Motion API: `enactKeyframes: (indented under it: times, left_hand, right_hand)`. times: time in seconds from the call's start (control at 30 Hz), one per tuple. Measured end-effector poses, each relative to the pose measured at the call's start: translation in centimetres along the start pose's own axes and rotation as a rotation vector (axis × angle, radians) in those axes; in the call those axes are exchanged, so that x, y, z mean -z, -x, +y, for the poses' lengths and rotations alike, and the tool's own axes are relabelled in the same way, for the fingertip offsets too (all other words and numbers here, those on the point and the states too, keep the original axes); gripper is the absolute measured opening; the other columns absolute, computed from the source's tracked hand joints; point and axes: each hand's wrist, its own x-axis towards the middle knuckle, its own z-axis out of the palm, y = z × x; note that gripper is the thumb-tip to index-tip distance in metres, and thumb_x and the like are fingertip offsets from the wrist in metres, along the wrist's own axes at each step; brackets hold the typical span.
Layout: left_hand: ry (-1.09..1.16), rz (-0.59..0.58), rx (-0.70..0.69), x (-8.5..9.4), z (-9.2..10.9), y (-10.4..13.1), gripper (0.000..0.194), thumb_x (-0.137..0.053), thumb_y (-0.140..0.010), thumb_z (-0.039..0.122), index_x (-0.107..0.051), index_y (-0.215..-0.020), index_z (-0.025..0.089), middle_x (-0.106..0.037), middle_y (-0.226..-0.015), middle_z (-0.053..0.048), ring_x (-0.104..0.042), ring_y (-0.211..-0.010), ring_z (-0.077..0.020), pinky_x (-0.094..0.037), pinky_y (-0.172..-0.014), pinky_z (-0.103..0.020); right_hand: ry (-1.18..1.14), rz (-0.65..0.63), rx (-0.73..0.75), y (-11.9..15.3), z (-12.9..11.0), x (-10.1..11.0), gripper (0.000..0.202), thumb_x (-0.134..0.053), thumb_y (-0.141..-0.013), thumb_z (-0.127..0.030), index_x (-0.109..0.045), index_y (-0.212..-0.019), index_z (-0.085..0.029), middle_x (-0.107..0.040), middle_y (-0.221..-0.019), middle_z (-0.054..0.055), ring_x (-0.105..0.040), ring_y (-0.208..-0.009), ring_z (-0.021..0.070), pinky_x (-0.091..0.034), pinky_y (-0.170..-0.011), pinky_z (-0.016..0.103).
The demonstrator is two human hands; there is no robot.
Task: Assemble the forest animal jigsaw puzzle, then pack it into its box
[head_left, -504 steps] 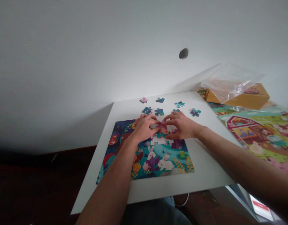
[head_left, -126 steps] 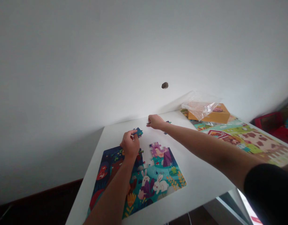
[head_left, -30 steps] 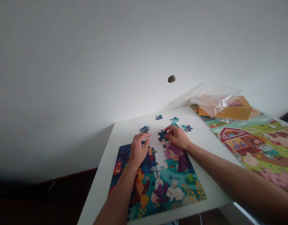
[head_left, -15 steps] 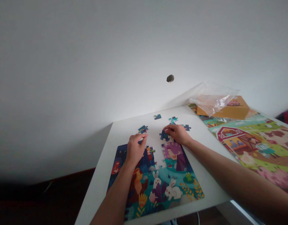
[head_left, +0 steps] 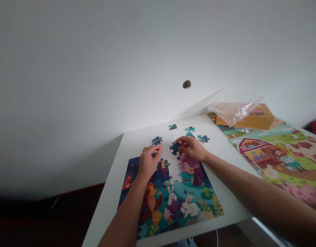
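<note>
Your left hand [head_left: 147,163] rests palm down on the upper left part of the colourful cardboard jigsaw puzzle with rabbits [head_left: 170,202], which lies flat on the white square table [head_left: 225,202]. The fingers are loosely curled and extended toward the puzzle's far edge; the hand grips nothing. Just beyond its fingertips lies a loose blue-and-teal puzzle piece [head_left: 156,140], flat on the table and apart from the hand.

Between your two hands, the assembled puzzle has an unfilled white gap along its far edge.

Your right hand [head_left: 190,148] is just right of that gap, at the puzzle's far edge. Its thumb and fingers are pinched on a dark blue puzzle piece [head_left: 174,148], held at the left side of the hand, over the gap. Whether the piece touches the table cannot be told.

Beyond the right hand lie three more loose pieces, all flat and apart from one another: a small blue piece [head_left: 172,127] farthest back, a teal piece [head_left: 190,129] to its right, and a blue-and-teal piece [head_left: 203,138] just past the knuckles.

Well to the right of the right hand, a farm-scene puzzle with a red barn [head_left: 273,154] lies flat. Behind it sits a yellow cardboard box [head_left: 253,118] partly covered by a crumpled clear plastic bag [head_left: 233,106].
</note>
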Motion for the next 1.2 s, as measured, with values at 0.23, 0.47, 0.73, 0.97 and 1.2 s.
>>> enactKeyframes:
  times: [0.23, 0.47, 0.73, 0.97, 1.2]
  left_hand:
    - [0.012, 0.027, 0.038, -0.1, -0.1, 0.0, 0.018, -0.060, -0.088, 0.026, -0.073, -0.100, 0.023, -0.075, -0.098, -0.004, -0.065, -0.092, -0.0208, -0.051, -0.089, -0.037]
    - [0.002, 0.024, 0.045, 0.0, 0.1, -0.1, 0.017, -0.060, -0.088, 0.025, -0.073, -0.098, 0.023, -0.075, -0.095, -0.004, -0.065, -0.090, -0.0207, -0.051, -0.087, -0.036]
    - [0.201, -0.203, 0.041, 0.6, 1.7, 0.2, 0.028, -0.064, -0.086, 0.037, -0.071, -0.110, 0.024, -0.072, -0.091, -0.005, -0.067, -0.086, -0.0202, -0.052, -0.081, -0.033]
    - [0.227, -0.090, 0.136, 0.2, 1.1, 0.1, 0.027, -0.061, -0.086, 0.030, -0.063, -0.110, 0.020, -0.069, -0.086, -0.002, -0.066, -0.079, -0.0175, -0.051, -0.076, -0.029]
    - [0.213, 0.139, 0.303, 0.2, -0.8, -0.2, 0.028, -0.062, -0.083, 0.032, -0.062, -0.109, 0.020, -0.071, -0.087, -0.003, -0.066, -0.075, -0.0178, -0.051, -0.073, -0.029]
  right_hand:
    - [0.115, -0.191, -0.115, 1.6, -2.0, -1.9, 0.014, -0.068, -0.077, -0.028, -0.066, -0.088, -0.019, -0.067, -0.066, -0.002, -0.059, -0.053, 0.0117, -0.045, -0.054, 0.024]
    - [0.151, -0.256, -0.152, 2.1, -2.7, -2.3, 0.011, -0.072, -0.071, -0.022, -0.066, -0.080, -0.018, -0.066, -0.061, -0.002, -0.059, -0.051, 0.0118, -0.043, -0.049, 0.022]
    - [0.131, 0.043, -0.068, 1.3, -1.3, -2.5, 0.016, -0.072, -0.077, -0.032, -0.069, -0.086, -0.019, -0.072, -0.077, 0.001, -0.064, -0.069, 0.0141, -0.046, -0.065, 0.025]
    - [0.807, 0.316, -0.150, 0.6, -1.4, 1.0, 0.025, -0.058, -0.087, -0.025, -0.067, -0.110, -0.020, -0.068, -0.112, 0.013, -0.058, -0.106, 0.0284, -0.040, -0.090, 0.040]
    - [1.123, 0.213, -0.606, 1.5, 0.3, 6.3, 0.038, -0.058, -0.086, -0.034, -0.060, -0.117, -0.012, -0.060, -0.120, 0.022, -0.054, -0.114, 0.0395, -0.036, -0.093, 0.054]
